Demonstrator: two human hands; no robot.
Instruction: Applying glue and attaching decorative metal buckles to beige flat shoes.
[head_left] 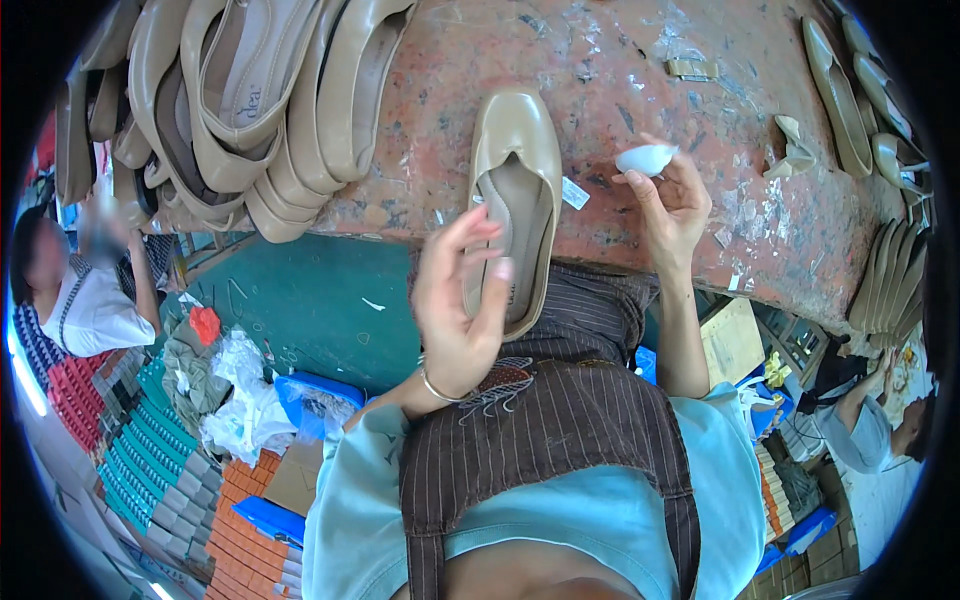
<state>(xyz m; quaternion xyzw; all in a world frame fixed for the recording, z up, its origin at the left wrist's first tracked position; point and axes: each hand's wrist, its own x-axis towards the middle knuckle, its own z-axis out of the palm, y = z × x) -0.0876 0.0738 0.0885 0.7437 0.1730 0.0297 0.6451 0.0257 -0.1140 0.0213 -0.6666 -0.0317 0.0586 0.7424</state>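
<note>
A beige, square-toed slip-on shoe [517,130] lies on the worn table, toe pointing away from me and heel at the near edge. My left hand [460,310] is over the left side of its opening, near the heel, with thumb and fingers apart. Whether the fingertips touch the shoe, I cannot tell. Right of the shoe, above the table, my right hand [678,205] pinches a small white wad [645,159] between thumb and fingers; its material is unclear. Beside the shoe lies a small white label [574,193].
Many beige shoes [350,95] are stacked at the table's left, more [835,100] along its right. Beige scraps [790,148] and a small strap piece [692,69] lie on the reddish tabletop [450,60]. A blue bin [315,400] stands below left. Other people [90,290] are at both sides.
</note>
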